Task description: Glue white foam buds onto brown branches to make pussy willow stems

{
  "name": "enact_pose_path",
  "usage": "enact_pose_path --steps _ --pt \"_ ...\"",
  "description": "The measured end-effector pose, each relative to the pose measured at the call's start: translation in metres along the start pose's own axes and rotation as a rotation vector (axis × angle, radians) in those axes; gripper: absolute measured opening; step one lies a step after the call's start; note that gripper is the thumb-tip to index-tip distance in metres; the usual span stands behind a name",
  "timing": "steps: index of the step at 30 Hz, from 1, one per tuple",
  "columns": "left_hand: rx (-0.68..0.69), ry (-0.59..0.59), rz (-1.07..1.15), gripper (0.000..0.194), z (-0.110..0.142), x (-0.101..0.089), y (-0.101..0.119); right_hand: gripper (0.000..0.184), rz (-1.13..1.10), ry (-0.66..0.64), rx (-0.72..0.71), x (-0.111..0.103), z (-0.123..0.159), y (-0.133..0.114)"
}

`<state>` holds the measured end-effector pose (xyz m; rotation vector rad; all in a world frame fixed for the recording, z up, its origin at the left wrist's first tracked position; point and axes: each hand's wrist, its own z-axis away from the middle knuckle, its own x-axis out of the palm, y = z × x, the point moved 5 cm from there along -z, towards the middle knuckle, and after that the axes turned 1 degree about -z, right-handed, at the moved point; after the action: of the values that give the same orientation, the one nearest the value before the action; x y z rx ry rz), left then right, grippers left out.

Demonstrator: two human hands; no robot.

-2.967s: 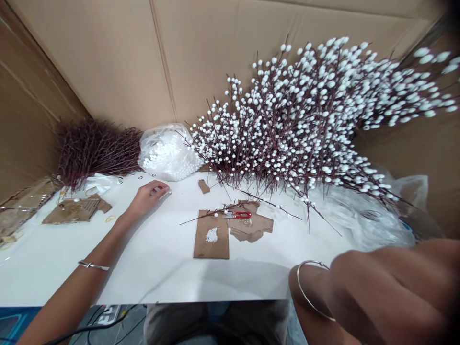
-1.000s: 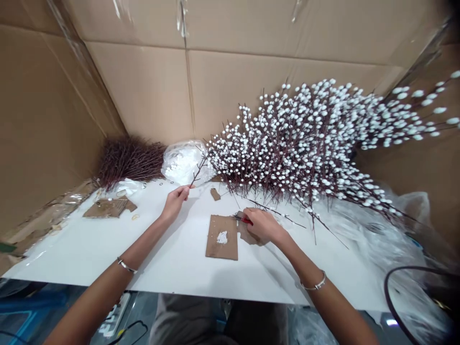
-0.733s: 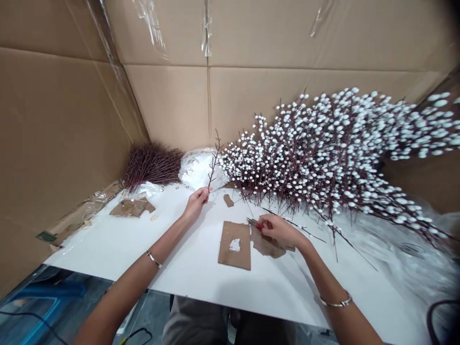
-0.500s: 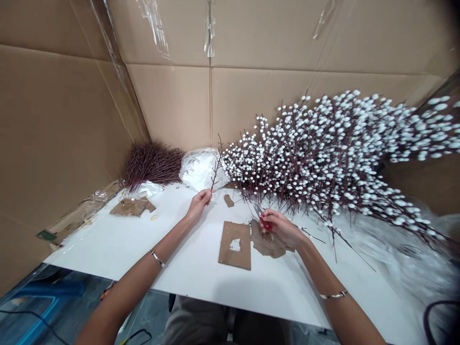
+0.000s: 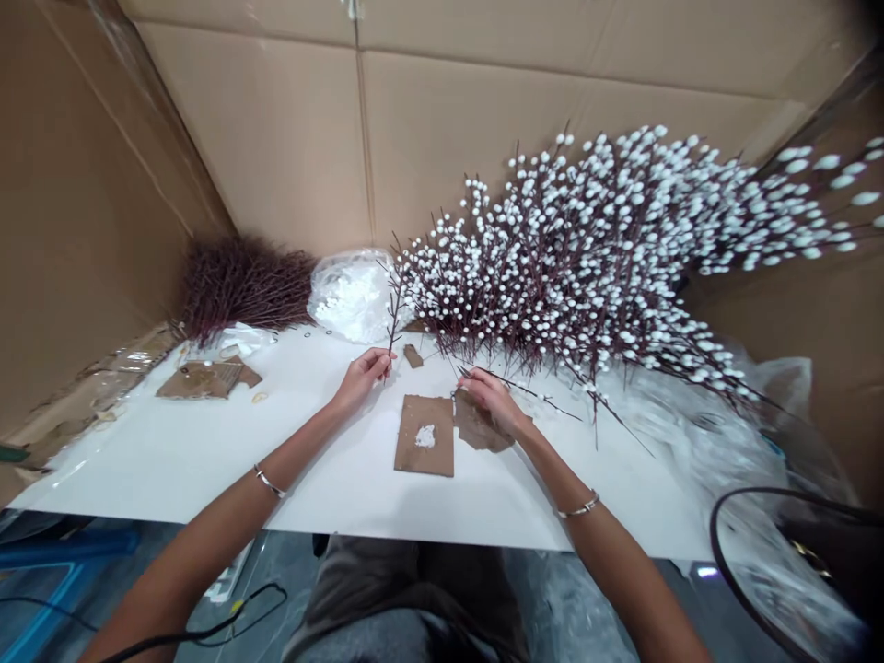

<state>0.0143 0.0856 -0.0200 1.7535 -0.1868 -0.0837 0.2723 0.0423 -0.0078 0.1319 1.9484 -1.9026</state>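
Note:
Near the middle of the table, my left hand (image 5: 363, 379) is closed on the lower end of a bare brown twig (image 5: 393, 313), which stands up from my fingers. To its right, my right hand (image 5: 489, 394) is closed on red-handled scissors; only their dark tip (image 5: 463, 372) pokes out, and the handles are hidden by my fingers. Under that hand lies a torn piece of brown cardboard (image 5: 476, 425). Next to it sits a cardboard square (image 5: 407, 451) with a smear of white paste (image 5: 424, 436) in its middle.
Branches with white buds (image 5: 573, 249) pile up at the back right. Behind my left hand are a plastic bag of white bits (image 5: 352, 295) and a heap of bare twigs (image 5: 245, 290). Cardboard scraps (image 5: 197, 379) lie left; clear plastic (image 5: 718, 451) lies right. Cardboard walls (image 5: 442, 138) enclose the table.
The view has tilted down and shifted right. My left hand still holds the twig upright. My right hand has turned, so the scissors' red handles no longer show.

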Motion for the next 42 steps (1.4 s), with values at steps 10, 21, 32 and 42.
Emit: enact_pose_path --steps 10,21,32,42 --pt "-0.068 -0.324 -0.061 0.031 0.035 0.052 0.008 0.024 0.583 0.148 -0.082 -0.013 0.004 0.008" --pt "-0.055 -0.303 -0.319 0.028 0.032 0.040 0.000 0.026 0.685 0.194 -0.107 -0.013 0.008 0.013" --pt "-0.088 -0.061 -0.458 0.030 0.009 -0.008 -0.003 0.019 0.671 0.046 -0.201 -0.001 0.016 -0.001" --pt "-0.086 -0.060 -0.458 0.029 0.011 -0.005 -0.003 0.031 0.855 0.438 -0.252 -0.041 0.011 0.001"
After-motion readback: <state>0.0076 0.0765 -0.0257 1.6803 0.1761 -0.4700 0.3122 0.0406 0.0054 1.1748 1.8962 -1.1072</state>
